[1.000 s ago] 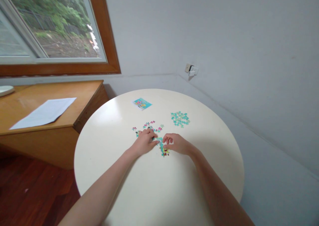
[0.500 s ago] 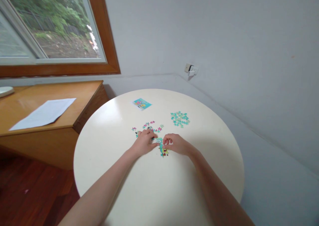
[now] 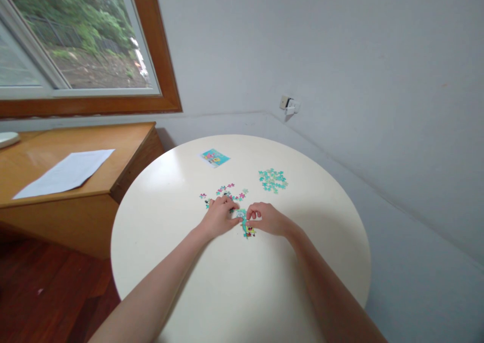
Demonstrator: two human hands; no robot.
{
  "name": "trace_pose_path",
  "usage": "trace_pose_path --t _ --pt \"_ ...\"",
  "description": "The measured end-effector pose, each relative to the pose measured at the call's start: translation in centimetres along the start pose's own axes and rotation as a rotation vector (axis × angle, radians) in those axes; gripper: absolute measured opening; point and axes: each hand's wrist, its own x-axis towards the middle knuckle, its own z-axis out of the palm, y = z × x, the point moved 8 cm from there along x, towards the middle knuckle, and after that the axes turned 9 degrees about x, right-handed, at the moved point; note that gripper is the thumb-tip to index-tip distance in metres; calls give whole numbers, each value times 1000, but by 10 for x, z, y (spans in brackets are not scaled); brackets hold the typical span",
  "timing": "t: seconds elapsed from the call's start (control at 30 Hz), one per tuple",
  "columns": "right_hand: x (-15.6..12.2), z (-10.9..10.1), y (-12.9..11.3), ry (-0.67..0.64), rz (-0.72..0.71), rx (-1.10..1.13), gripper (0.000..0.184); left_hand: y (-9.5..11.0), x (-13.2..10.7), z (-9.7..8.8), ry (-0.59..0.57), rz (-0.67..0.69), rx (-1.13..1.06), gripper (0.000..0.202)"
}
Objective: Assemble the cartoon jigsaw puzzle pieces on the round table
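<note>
The joined puzzle section [image 3: 248,229] is turquoise with yellow, its edge jagged. Left hand [image 3: 221,216] and right hand [image 3: 266,218], both half-curled, touch it; whether they grip, I cannot tell.

Upper limbs: two, bare along the whole visible length, from the fingertips to the lower edge of the view. Left forearm [image 3: 162,277]: slim, smooth in outline, widest at the lower edge, tapering evenly to a narrow, bare left wrist [image 3: 199,233]. Right forearm [image 3: 321,275]: similar slender build and taper, ending in a bare right wrist [image 3: 293,229]. Left hand [image 3: 220,215] and right hand [image 3: 269,218]: uncovered, compact, with rounded backs and slender fingers [image 3: 254,214]. Nails and fine surface detail: too small to tell.
</note>
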Motion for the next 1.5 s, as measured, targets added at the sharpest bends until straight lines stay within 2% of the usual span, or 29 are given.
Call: trace_pose_path --t 0.13,0.5,1.27,1.37,1.5 --pt "-1 1 -1 -13 -21 -21 13 -1 1 1 -4 -2 5 27" --pt "-1 1 1 -20 21 -2 15 -3 1 3 2 21 -21 20" --pt "-4 1 -7 -80 -11 -139 29 -3 1 3 24 69 -30 20" --pt "-5 3 -11 -93 0 -147 29 1 0 2 11 109 -30 22" --pt "-9 9 -21 -132 -25 -150 31 17 -5 -1 -44 250 -33 23"
